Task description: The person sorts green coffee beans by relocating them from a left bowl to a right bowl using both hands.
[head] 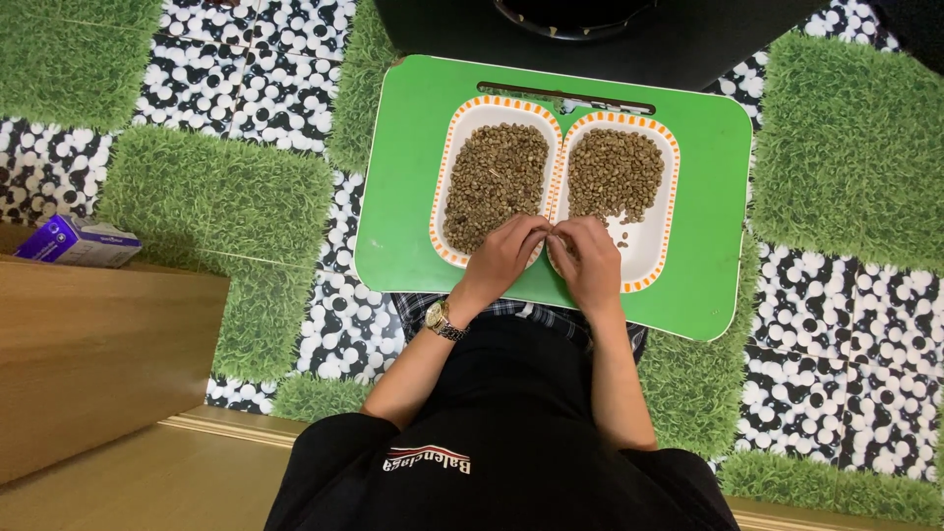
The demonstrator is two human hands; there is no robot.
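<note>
Beans [497, 182] in twin trays, just beyond both hands [551, 258].

A: Where do the two dishes sit?

B: Side by side on the tray [413, 197], touching; the left dish [462, 128] at 9 o'clock of the right dish [661, 246], both holding beans.

A: And the hands?

B: At 6 o'clock of the dishes, over their near ends, the left hand [503, 258] touching the right hand [588, 261].

A: Anything else?

B: A box [79, 241] lies on the floor well off at 9 o'clock, behind a wooden ledge [98, 344].
</note>
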